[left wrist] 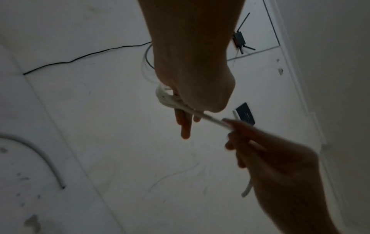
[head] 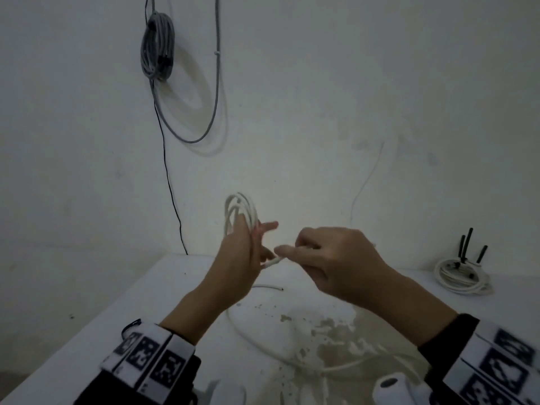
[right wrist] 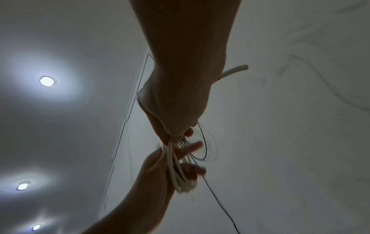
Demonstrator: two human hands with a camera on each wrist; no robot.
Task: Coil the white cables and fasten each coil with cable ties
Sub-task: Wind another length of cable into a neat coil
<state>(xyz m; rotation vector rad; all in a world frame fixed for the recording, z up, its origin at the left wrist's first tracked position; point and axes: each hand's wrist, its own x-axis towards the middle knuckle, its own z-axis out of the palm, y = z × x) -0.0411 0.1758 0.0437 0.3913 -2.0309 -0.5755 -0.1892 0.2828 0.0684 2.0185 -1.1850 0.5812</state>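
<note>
White cable coil (head: 240, 213): several loops stand upright above the desk (head: 87, 325), gathered in your left hand (head: 233, 268).
Left grip: your fingers (right wrist: 191, 148) wrap the bundled loops, the tips stretched loosely past them.
Right grip: your right hand (head: 336, 266) pinches the cable's loose run (left wrist: 212, 119) just beside the coil, fingers curled round it.
Cable tail: it drops behind your right hand and curves across the stained desk (head: 263, 340); a cut end (head: 273, 287) lies under your left hand.
Far right of the desk: a second white coil (head: 458, 277) lies by a device with black antennas (head: 469, 247).
Wall: a grey cable bundle (head: 157, 45) hangs there, and a thin black wire (head: 169, 182) runs down.
</note>
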